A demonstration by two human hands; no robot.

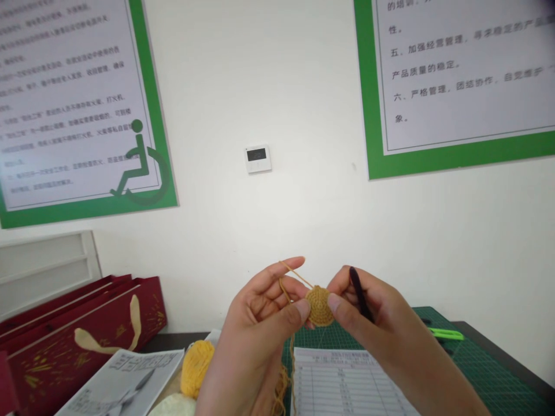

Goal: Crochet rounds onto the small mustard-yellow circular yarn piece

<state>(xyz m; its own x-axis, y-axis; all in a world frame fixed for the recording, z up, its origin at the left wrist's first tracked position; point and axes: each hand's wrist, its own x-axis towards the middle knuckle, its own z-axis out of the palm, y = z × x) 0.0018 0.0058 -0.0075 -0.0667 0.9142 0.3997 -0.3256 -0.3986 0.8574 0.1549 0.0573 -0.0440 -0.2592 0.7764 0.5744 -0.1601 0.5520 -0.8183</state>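
Between my two hands is a small round crocheted piece [319, 307] in mustard yellow. My left hand [265, 312] pinches its left edge between thumb and fingers, with the index finger raised and a strand of yarn [296, 274] running over it to the work. More yarn hangs below the left hand in loose strands. My right hand [368, 312] has its thumb and index finger at the piece's right edge. A dark-handled crochet hook [358, 289] lies in the right hand, its handle sticking up past the index finger; its tip is hidden.
A printed sheet [338, 381] lies on the green cutting mat [489, 375], with a bright green cutter [446, 333] at the right. Yellow yarn balls [197, 367], a booklet [125, 384] and dark red gift bags [87, 335] stand at the left. A wall with posters rises behind.
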